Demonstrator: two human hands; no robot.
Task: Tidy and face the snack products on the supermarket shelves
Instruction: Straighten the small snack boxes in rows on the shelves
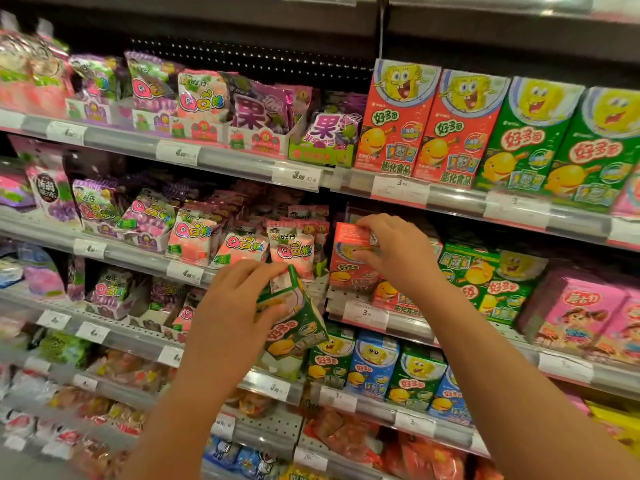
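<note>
Gripping green box (294,317) in left hand (235,306); right hand (398,251) holds red box (349,251).

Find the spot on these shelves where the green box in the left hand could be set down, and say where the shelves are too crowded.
Bare shelf shows between the red box under the right hand and the lying green boxes. The dark gap above the purple bags is also open. The candy bags are crowded. The left hand grips the green box.

Tilted green snack box (298,323), red box (349,258)
</note>
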